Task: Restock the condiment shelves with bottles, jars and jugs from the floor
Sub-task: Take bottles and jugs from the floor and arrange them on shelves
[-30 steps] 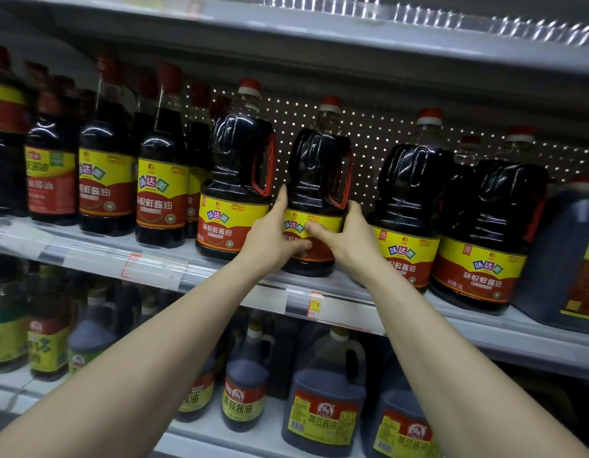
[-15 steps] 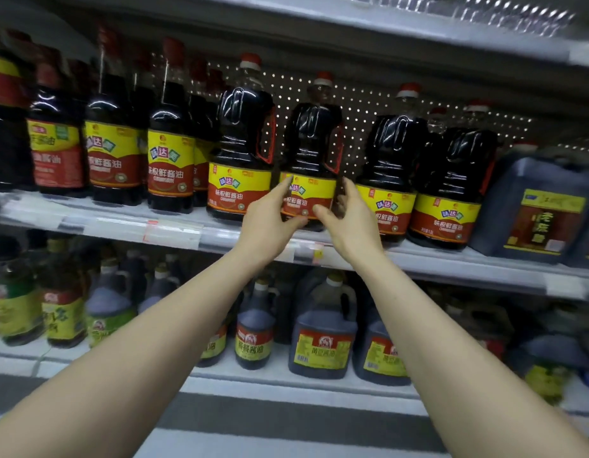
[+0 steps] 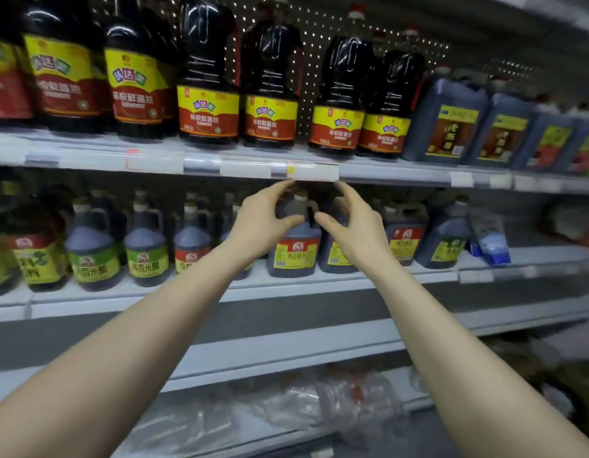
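A dark soy sauce jug (image 3: 270,123) with a yellow and red label stands in the row on the upper shelf (image 3: 88,160), with like jugs on both sides. My left hand (image 3: 263,223) and my right hand (image 3: 352,229) hang just below that shelf's edge, side by side. Their fingers are loosely curved towards each other and hold nothing. Behind them on the middle shelf (image 3: 286,287) stands a squat dark jug (image 3: 294,256) with a red and yellow label. I cannot tell whether either hand touches it.
Square dark jugs (image 3: 448,127) fill the upper shelf's right end. Smaller bottles with green labels (image 3: 146,256) line the middle shelf at left. Crumpled clear plastic wrap (image 3: 319,401) lies on the bottom ledge. A price strip (image 3: 313,171) runs along the upper shelf edge.
Both hands have let go of the soy sauce jug on the upper shelf and dropped below the shelf edge. The view has tilted down towards the lower shelves.
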